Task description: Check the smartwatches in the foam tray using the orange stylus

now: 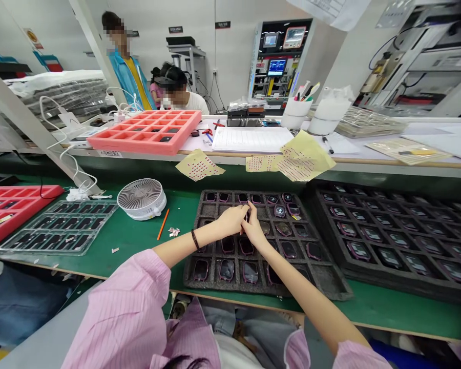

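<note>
My left hand [233, 220] and my right hand [254, 229] meet above the middle of a dark grey foam tray [332, 282]. Closed fingers of both hands grip a small dark watch case [247, 216], mostly hidden by them. Around it, the tray's compartments hold several square watch cases with dark faces and purple rims, such as the one at the front [226, 270]. A lit watch case [279, 211] lies at the back right, with a bit of yellow [296, 218] nearby. Some compartments at the right front and back left hold no case.
A second foam tray of watch cases [392, 256] stands at right. To the left are a white fan [142, 199], an orange stick [163, 224], paper scraps [174, 232], a clear tray [57, 225] and a red tray [15, 205]. A shelf edge [230, 158] runs behind; people are beyond.
</note>
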